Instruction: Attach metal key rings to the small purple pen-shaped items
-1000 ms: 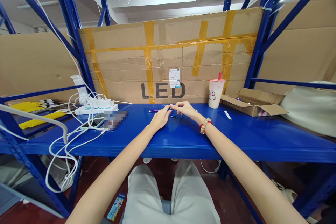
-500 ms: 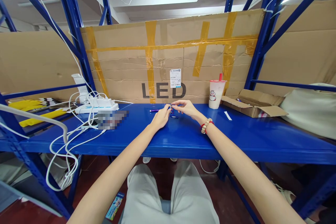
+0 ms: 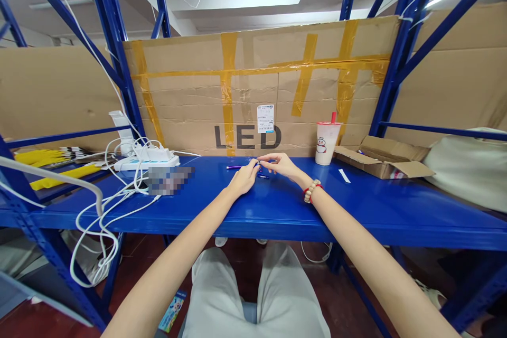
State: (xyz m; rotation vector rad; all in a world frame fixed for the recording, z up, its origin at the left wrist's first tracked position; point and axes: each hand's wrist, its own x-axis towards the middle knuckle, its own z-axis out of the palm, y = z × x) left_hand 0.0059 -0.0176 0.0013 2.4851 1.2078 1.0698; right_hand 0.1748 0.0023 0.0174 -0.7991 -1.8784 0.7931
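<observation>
My left hand (image 3: 244, 178) and my right hand (image 3: 282, 165) meet fingertip to fingertip above the blue tabletop (image 3: 277, 211). Both are closed in a pinch around something small and dark, too tiny to make out. A thin purple pen-like stick (image 3: 233, 167) lies on the tabletop just left of my left hand, partly hidden by it. Beneath my fingers, a short dark blue piece (image 3: 263, 176) rests on the surface between the hands. A beaded bracelet (image 3: 312, 190) circles my right wrist.
A lidded cup with a red straw (image 3: 327, 142) stands right of my hands. Beyond it are a white paper strip (image 3: 344, 176) and an open cardboard box (image 3: 384, 161). White cables (image 3: 106, 211) and a power strip (image 3: 146, 159) crowd the left. A cardboard sheet (image 3: 190, 100) stands behind.
Both hands stay in nearly the same place, with only slight finger movement. The whole view has shifted a little; the objects on the table lie as before.
</observation>
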